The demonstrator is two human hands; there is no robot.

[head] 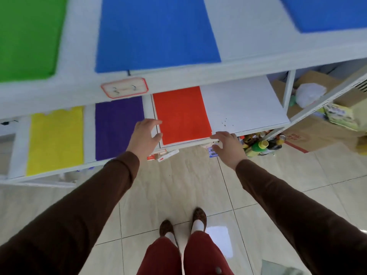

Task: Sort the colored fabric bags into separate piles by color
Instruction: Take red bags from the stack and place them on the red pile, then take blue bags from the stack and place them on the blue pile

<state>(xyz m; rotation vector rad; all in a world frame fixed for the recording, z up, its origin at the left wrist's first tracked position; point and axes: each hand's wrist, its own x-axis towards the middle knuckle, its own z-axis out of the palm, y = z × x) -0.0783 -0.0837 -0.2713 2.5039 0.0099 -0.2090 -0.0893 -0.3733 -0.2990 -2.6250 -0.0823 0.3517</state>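
A red fabric bag [181, 114] lies flat on the lower white shelf [242, 104]. My left hand [146, 135] rests at its left edge with fingers spread, and my right hand [227, 146] touches its front right corner, fingers apart. Neither hand grips anything. Left of the red one lie a purple bag [119, 126] and a yellow bag [55, 139]. On the upper shelf sit a green bag [27, 36], a blue bag [156, 32] and a second blue bag [325, 12].
A red-bordered label [124, 87] is stuck on the upper shelf's front edge. Bottles [258, 144] stand under the lower shelf at the right. Cardboard boxes [309, 132] and a white plastic bag [309, 95] sit further right. Tiled floor [178, 195] lies below me.
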